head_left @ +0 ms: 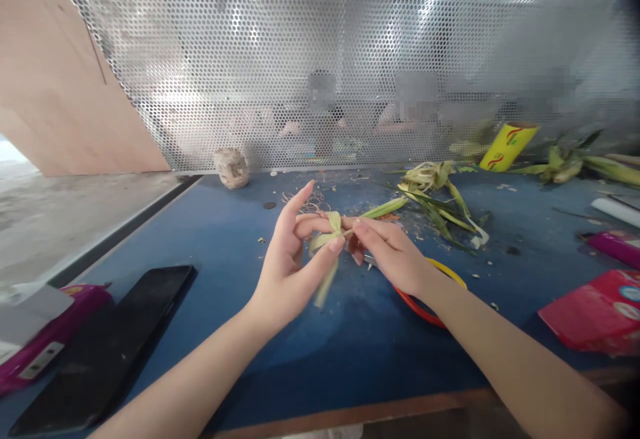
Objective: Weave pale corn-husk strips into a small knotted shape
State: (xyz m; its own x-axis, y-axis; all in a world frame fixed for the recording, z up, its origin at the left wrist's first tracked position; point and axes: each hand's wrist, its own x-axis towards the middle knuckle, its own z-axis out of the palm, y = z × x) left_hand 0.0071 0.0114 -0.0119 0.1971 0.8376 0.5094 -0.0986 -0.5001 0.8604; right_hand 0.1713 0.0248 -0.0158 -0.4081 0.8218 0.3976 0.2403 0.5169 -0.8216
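Observation:
Between my two hands is a pale green strip of husk, folded into a small loop or knot at the top, with a tail hanging down. My left hand pinches it between thumb and a finger, its index finger raised. Close on the right, my right hand pinches a thin end of the strip at the knot. Under my right hand and wrist lie scissors with a red and yellow handle, partly hidden. A green leaf piece rests on the table just beyond my fingers.
A perforated metal screen borders the blue table. Left are a black phone and a purple device. A twine roll, husk heap, yellow roll and red packet stand or lie around.

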